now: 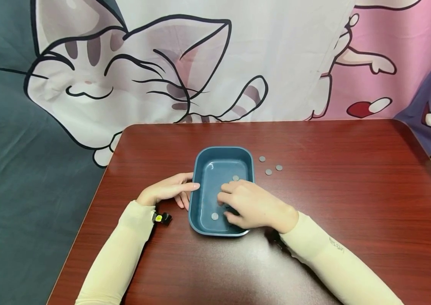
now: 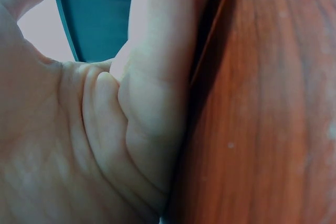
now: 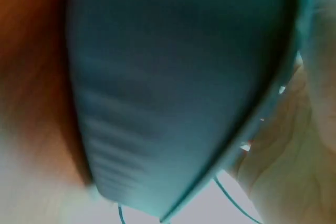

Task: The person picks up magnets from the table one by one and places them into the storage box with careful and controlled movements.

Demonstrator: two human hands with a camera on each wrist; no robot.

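A blue rectangular tray [image 1: 221,233] with rounded corners stands on the table. My left hand [image 1: 167,190] grips its left side, thumb over the rim and the other fingers along the outer wall. In the left wrist view, the tray's wall [image 2: 94,19] shows beyond the palm. My right hand [image 1: 253,205] reaches over the right rim, fingers bent down inside. Whether those fingertips pinch a coin, I cannot tell. One silver coin [image 1: 214,216] lies near the tray's front, another coin [image 1: 235,178] just beyond the right hand's fingers. The outer wall [image 3: 168,87] fills much of the right wrist view.
Three loose coins [image 1: 268,172] lie on the table right of the tray's far corner. The reddish-brown wooden table [image 1: 352,182] ends at the back against a cartoon-cat curtain [image 1: 287,63]. A small black wrist device [image 1: 163,218] hangs at the left cuff.
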